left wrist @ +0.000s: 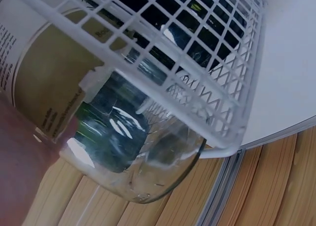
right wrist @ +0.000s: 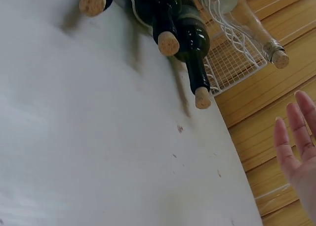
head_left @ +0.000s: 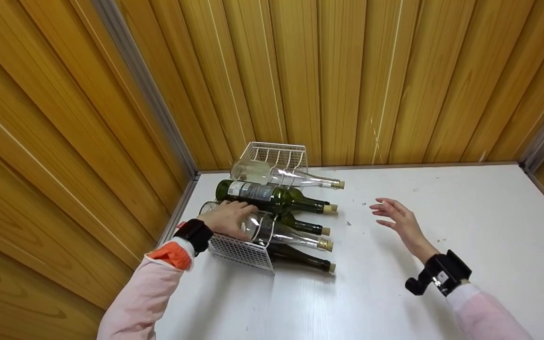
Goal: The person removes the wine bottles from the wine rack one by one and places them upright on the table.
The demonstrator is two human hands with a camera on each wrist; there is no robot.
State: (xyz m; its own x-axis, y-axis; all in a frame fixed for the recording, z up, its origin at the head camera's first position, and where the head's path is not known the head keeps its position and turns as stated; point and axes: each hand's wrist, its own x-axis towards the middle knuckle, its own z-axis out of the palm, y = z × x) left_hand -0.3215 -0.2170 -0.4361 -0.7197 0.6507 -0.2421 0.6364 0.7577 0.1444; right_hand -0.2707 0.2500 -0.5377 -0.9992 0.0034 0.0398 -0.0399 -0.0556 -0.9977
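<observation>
My left hand (head_left: 227, 219) grips a clear glass bottle (head_left: 295, 237) from above, thumb on its near side and fingers across the far side. That bottle lies on its side on the near part of a white wire rack (head_left: 241, 253), its cork pointing right. The left wrist view shows its rounded base (left wrist: 163, 179) and a gold-and-white label (left wrist: 47, 72) beside the hand. My right hand (head_left: 402, 224), fingers spread and holding nothing, hovers right of the corks; the right wrist view shows its fingers (right wrist: 298, 127) too.
A labelled green bottle (head_left: 253, 190) lies next to the held one, and another clear bottle (head_left: 253, 171) lies at the rack's far end. Dark bottles (head_left: 300, 257) lie lower in the rack. Wood-patterned walls (head_left: 338, 85) edge the white table (head_left: 347, 302) behind and at left.
</observation>
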